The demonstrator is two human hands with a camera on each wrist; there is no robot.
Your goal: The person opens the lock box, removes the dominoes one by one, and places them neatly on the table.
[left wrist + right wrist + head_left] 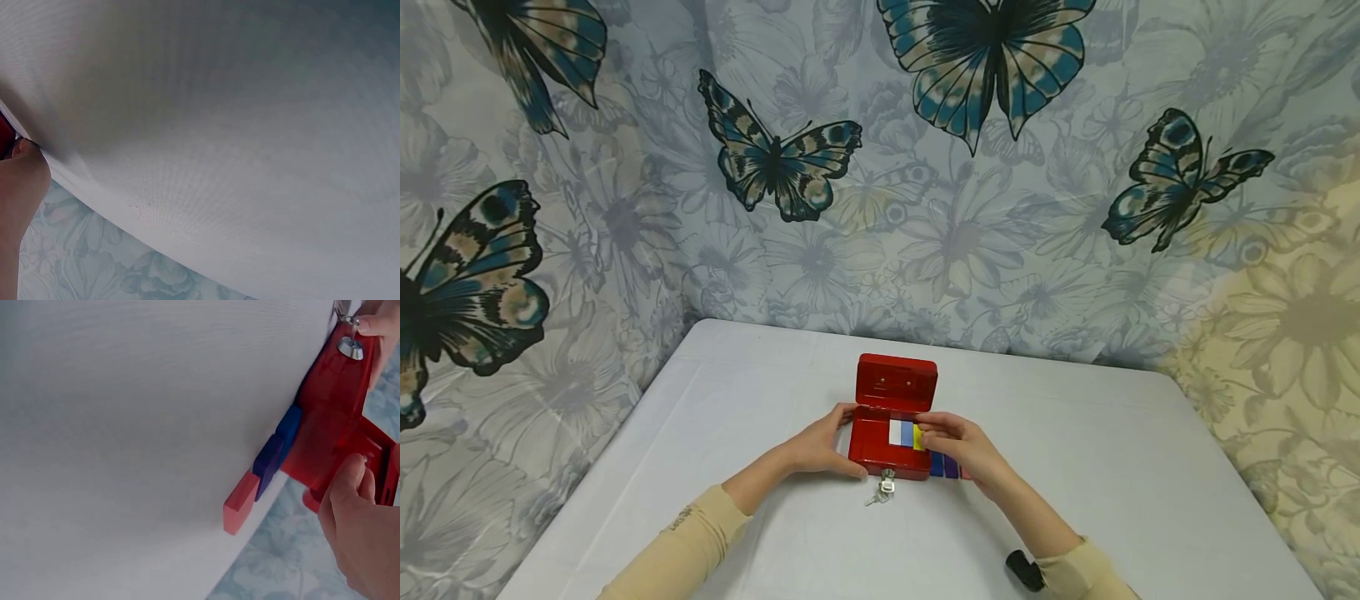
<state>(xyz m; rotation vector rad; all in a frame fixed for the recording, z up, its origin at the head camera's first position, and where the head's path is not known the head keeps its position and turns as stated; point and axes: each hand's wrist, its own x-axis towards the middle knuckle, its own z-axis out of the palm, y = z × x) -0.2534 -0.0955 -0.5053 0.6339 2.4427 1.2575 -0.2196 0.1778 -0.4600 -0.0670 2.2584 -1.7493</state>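
Note:
A red metal cash box stands on the table with its lid raised. Inside, a white block, a light blue block and a yellow block lie side by side. My left hand grips the box's left side, thumb at the front corner and fingers at the back one. Over the right wall reaches my right hand, its thumb and fingers pinching the yellow block. The left wrist view catches only the left hand and a red sliver of box.
Right of the box, a blue block, a purple block and a pink block form a row. A silver lock with keys is at the box front. A black object is beside my right sleeve.

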